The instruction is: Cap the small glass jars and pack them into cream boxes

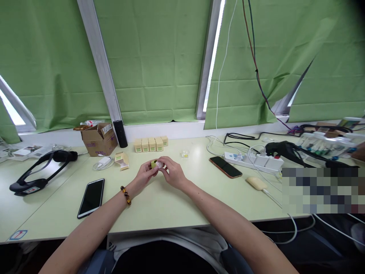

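Note:
Over the middle of the table, my left hand and my right hand meet at the fingertips. Between them is a small rounded thing, yellow-green on one side and whitish-pink on the other; its kind is too small to make out. Fingers of both hands are closed round it and partly cover it. An opened small cream box lies to the left of my left hand. Beyond my hands stands a row of several small cream boxes with green labels. A small clear plastic piece with a yellow spot lies farther right.
On the left are a black phone, a black headset, a white charger, a cardboard box and a black cylinder. To the right lie another phone, a power strip, a cream mouse-shaped device and loose cables.

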Action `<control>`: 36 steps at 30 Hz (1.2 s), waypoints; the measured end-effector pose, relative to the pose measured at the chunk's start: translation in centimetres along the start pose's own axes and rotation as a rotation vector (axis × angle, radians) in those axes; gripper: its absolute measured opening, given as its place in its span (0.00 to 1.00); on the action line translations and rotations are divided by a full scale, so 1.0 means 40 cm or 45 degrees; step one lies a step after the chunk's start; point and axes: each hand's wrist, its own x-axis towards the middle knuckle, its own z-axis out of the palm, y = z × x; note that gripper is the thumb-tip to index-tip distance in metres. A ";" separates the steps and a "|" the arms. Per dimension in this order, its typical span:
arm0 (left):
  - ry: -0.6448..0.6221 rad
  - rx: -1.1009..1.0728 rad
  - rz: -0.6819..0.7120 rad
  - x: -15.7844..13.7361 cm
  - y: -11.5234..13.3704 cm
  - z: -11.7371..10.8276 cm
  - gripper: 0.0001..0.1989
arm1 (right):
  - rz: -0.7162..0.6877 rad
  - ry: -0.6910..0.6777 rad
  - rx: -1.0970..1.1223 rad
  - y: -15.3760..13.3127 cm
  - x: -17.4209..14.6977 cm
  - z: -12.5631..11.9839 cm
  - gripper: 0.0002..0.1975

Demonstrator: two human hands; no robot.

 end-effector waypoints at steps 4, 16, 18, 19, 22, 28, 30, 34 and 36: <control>0.018 0.060 0.060 0.008 -0.006 -0.004 0.24 | -0.082 0.037 -0.003 0.005 0.003 0.004 0.15; 0.045 0.246 0.170 0.001 -0.002 0.004 0.28 | -0.156 0.023 -0.140 -0.005 0.003 0.011 0.17; 0.061 0.276 0.167 0.001 -0.002 0.005 0.28 | -0.152 0.021 -0.139 -0.006 0.000 0.011 0.18; 0.062 0.287 0.167 0.000 -0.002 0.005 0.28 | -0.154 0.020 -0.134 -0.006 -0.001 0.011 0.19; 0.043 0.313 0.175 -0.001 0.000 0.005 0.28 | -0.154 0.021 -0.136 -0.004 -0.006 0.007 0.21; 0.003 0.346 0.195 -0.002 0.001 0.008 0.26 | -0.161 0.053 -0.196 0.008 -0.009 0.007 0.16; 0.017 0.357 0.216 -0.004 0.001 0.009 0.26 | -0.189 0.047 -0.169 0.010 -0.007 0.009 0.15; 0.078 0.370 0.227 -0.008 0.000 0.010 0.28 | -0.235 0.052 -0.137 0.009 -0.001 0.011 0.17; 0.099 0.360 0.231 -0.010 0.000 0.011 0.29 | -0.278 0.053 -0.166 0.010 0.002 0.011 0.18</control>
